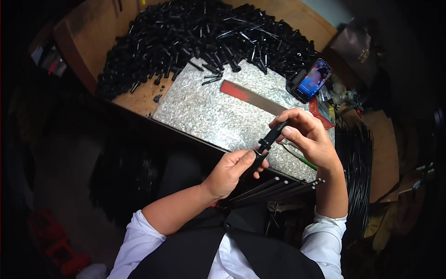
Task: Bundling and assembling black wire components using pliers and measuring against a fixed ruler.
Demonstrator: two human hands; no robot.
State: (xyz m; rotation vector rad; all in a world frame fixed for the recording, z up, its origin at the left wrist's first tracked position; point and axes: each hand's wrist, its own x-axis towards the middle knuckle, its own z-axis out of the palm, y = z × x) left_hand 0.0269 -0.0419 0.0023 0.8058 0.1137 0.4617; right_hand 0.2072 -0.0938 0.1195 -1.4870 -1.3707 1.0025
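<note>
In front of my body, above the near edge of the speckled grey board point(195, 107), both hands meet at a black curved plastic part point(272, 136). My right hand point(311, 139) grips its upper end between thumb and fingers. Closed around a dark tube-like piece at its lower end is my left hand point(234, 169), the thumb lying on top. Where the two pieces meet, a collar shows; whether they are joined I cannot tell. My left fingers hide most of the lower piece. Below the hands, several thin black rods point(260, 189) with white tips lie across my lap.
A large heap of black plastic parts point(195, 37) fills the wooden-walled bench behind the board. A red-and-grey flat bar point(251, 97) lies on the board, with a green-handled tool point(306, 162) near my right wrist. A lit phone point(314, 80) stands at the right. Thin black rods point(355, 172) hang beyond my right arm.
</note>
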